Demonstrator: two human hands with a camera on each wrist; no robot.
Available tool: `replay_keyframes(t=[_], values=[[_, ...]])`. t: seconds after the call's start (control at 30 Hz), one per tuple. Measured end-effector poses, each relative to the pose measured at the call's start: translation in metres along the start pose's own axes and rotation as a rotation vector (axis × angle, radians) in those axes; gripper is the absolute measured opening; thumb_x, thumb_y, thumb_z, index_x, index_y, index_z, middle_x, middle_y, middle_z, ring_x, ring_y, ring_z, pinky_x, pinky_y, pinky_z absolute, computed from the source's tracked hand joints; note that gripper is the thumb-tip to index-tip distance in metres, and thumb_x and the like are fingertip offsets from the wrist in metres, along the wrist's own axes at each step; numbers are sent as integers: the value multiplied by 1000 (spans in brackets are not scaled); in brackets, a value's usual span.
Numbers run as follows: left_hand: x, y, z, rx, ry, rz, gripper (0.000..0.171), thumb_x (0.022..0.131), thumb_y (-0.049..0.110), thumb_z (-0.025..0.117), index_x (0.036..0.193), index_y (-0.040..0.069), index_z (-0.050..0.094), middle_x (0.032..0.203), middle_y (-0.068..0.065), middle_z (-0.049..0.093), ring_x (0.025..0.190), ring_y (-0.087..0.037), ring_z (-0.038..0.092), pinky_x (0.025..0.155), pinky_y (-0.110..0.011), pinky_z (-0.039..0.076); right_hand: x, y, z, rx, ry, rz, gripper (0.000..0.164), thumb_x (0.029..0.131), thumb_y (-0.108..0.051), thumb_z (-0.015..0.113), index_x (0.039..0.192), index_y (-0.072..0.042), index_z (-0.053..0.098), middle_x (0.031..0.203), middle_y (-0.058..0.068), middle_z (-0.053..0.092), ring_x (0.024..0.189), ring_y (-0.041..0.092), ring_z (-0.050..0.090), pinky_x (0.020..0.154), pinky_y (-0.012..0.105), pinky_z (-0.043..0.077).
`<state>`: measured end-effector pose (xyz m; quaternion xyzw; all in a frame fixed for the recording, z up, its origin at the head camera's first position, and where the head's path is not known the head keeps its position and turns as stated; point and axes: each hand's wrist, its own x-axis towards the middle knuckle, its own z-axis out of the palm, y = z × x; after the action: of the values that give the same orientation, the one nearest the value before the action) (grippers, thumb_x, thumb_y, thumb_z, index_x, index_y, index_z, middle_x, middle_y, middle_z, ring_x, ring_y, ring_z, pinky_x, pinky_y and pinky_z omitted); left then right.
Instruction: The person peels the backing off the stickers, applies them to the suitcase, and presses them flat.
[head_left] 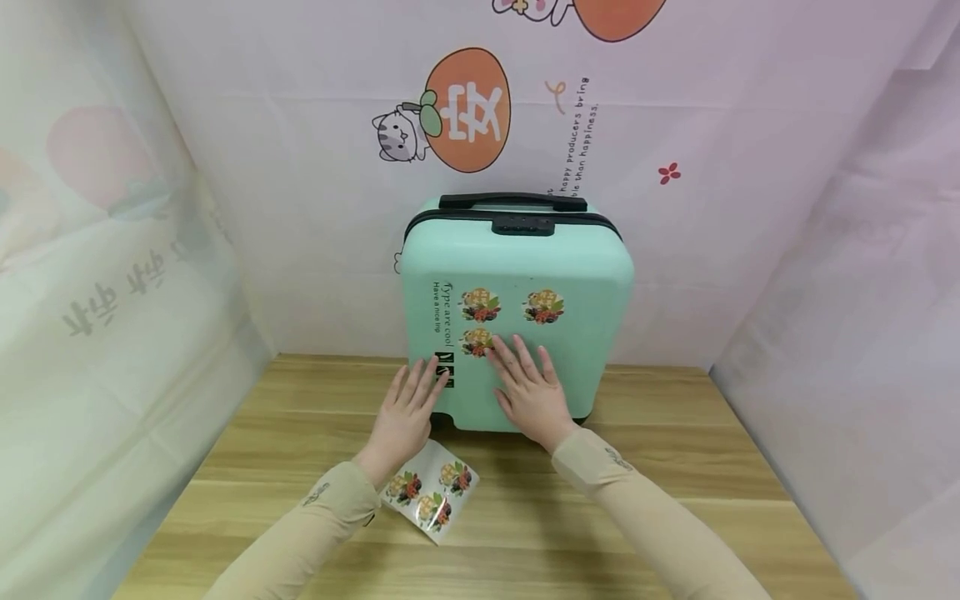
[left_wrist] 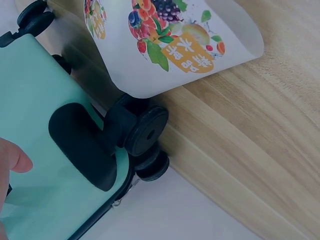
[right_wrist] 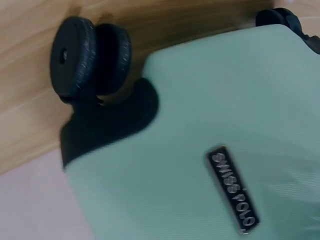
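A mint-green suitcase [head_left: 555, 258] stands upright on the table, its front bearing three round fruit stickers. Two of them, the left sticker [head_left: 478, 305] and the right sticker [head_left: 543, 306], sit in an upper row. My right hand [head_left: 531, 396] lies against the front with fingers straight, its fingertips at the edge of the lower sticker [head_left: 474, 342]. With fingers extended, my left hand [head_left: 403, 421] touches the lower left side near the printed black squares [head_left: 444, 358]. Partly beneath the left forearm is a white sticker sheet [head_left: 441, 454] with several fruit stickers. Neither hand grips anything.
The wooden table [head_left: 660, 508] meets a printed cloth backdrop [head_left: 300, 208] behind the suitcase, with cloth walls on both sides. Black wheels show in the left wrist view, including one wheel [left_wrist: 147, 131] near the sheet. A SWISS POLO badge [right_wrist: 232, 189] appears in the right wrist view.
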<state>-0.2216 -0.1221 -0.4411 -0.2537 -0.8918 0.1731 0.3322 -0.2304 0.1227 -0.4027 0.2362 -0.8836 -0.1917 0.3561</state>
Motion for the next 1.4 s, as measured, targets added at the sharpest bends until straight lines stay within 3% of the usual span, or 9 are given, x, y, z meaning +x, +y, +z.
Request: replay_keyframes(t=[0.13,0.37,0.47,0.6,0.73,0.87,1.13,1.4], values=[[-1,0,-1,17,-16,0,73,83,29,63,147,11,32,155,-15,19,143,-32,20,116,-45,21,6,-1,-3,9,24,-27,70,94,-48,49,152,-23,20,160,-3,-5,148,24,-2,116,48,10],[-3,-4,-4,-10,-55,-7,70,87,26,59,148,10,29,158,-16,9,144,-32,16,117,-46,18,2,2,-5,108,-78,56,72,96,-47,45,153,-16,12,156,-1,-23,146,24,-15,116,51,0],[-4,-5,-4,-35,-47,-14,70,87,25,58,148,10,30,158,-16,11,144,-31,16,117,-46,17,-3,2,-7,181,-48,57,69,96,-43,47,153,-19,17,159,0,-14,147,26,-6,115,55,2],[-6,-6,-6,-77,1,-18,68,85,24,60,146,8,35,155,-17,20,142,-33,21,116,-47,20,-12,-1,-10,258,13,20,67,93,-40,54,150,-20,27,160,6,7,145,30,9,111,57,10],[-11,-5,-8,-144,33,-45,68,83,24,64,143,7,39,152,-20,25,139,-35,27,114,-49,25,-22,-8,-12,316,33,-3,65,91,-38,58,147,-19,33,157,10,18,139,32,22,107,56,20],[-18,-2,-10,-230,1,-91,69,83,28,67,143,7,40,152,-22,25,137,-37,31,113,-50,26,-30,-16,-13,407,27,35,63,89,-33,63,145,-18,39,153,14,25,130,32,34,103,53,28],[-40,3,-10,-390,-101,-200,65,85,29,67,139,2,43,149,-26,26,135,-41,32,112,-54,27,-50,-36,-7,609,-85,177,57,88,-27,66,139,-12,45,133,15,49,112,34,53,89,52,47],[-63,9,-3,-497,-138,-285,67,82,30,72,134,-2,46,142,-32,32,129,-46,37,107,-58,32,-67,-56,4,748,-279,270,52,89,-29,65,134,-6,49,124,14,55,109,33,55,83,51,50]])
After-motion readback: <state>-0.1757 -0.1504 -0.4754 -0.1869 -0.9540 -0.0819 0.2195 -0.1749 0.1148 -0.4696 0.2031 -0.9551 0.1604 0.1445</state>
